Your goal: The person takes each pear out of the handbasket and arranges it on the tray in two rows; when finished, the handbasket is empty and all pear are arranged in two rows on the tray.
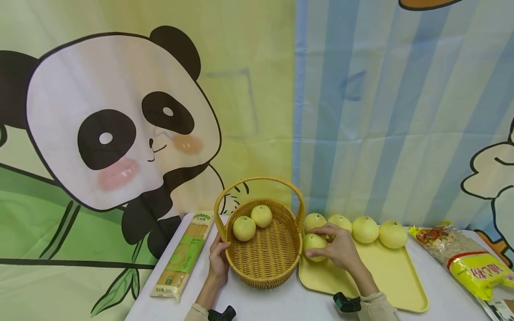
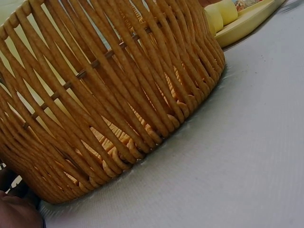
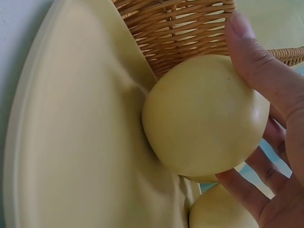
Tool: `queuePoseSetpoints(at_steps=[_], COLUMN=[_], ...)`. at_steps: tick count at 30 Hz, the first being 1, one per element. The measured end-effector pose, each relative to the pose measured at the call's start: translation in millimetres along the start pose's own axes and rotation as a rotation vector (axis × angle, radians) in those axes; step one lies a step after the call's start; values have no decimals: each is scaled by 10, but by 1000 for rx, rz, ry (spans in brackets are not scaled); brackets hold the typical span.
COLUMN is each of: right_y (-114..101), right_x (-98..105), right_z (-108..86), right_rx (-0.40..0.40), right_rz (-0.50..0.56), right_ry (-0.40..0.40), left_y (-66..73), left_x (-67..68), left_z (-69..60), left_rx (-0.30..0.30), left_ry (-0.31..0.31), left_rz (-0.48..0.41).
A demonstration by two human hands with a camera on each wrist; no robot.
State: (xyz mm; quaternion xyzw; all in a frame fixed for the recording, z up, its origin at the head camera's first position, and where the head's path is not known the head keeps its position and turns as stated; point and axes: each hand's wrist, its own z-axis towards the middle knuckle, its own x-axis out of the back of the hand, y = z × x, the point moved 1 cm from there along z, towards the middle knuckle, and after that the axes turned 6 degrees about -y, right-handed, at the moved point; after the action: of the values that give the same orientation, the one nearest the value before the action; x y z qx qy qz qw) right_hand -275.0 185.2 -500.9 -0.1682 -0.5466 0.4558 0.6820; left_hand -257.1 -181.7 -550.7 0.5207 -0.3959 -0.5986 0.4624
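the right hand (image 1: 341,249) grasps a round, pale yellow-green fruit (image 1: 314,242), thumb on one side and fingers on the other; whether the fruit rests on the tray or is lifted off it, i cannot tell. it sits right of centre in the lower part of the head frame, over the left end of the yellow tray (image 1: 389,276). being nearly round, it shows no clear long axis. the woven basket (image 1: 267,263) lies just to its left, its rim close beside the fruit, its arched handle standing up.

the left hand (image 1: 218,263) touches the basket's left side; its fingers are partly hidden, so i cannot tell whether they curl round the rim. two fruits (image 1: 244,228) lie in the upper left of the basket, and four more (image 1: 365,229) line the tray's far edge.

at the lower left of the frame, a long noodle pack (image 1: 184,256) slants on the white table; its green label shows a big "3", the smaller print too blurred to read. at the lower right, a clear bag (image 1: 470,258) carries a yellow label with white characters that i cannot make out.
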Motion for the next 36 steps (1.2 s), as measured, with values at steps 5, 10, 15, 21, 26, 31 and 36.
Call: queuePoseSetpoints(at_steps=[5,10,15,21,26,31,36], right_y=[-28,-67,-106,-313,-554,-779,-925], right_x=[20,64,107,217,284,260,103], right_z=[-13,-26,-27,7,14,3,51], right_rx=[-6,-14,22,119,175,215,187], right_rz=[-60,-135,-161,-125,-52,71,296], right_ry=[-22,-52,-79,2,50,10,-159], left_y=[3,-7,-12,17,30,24,17], left_x=[-4,-10,1,-6,-14,-6,-11], left_z=[-11,-20,-24,-12,1,-1,-1], left_rx=[4,4,1,-11,-8,-6,-14], left_ry=[8,5,10,7,12,20,19], left_rz=[9,21,19,13,15,4,17])
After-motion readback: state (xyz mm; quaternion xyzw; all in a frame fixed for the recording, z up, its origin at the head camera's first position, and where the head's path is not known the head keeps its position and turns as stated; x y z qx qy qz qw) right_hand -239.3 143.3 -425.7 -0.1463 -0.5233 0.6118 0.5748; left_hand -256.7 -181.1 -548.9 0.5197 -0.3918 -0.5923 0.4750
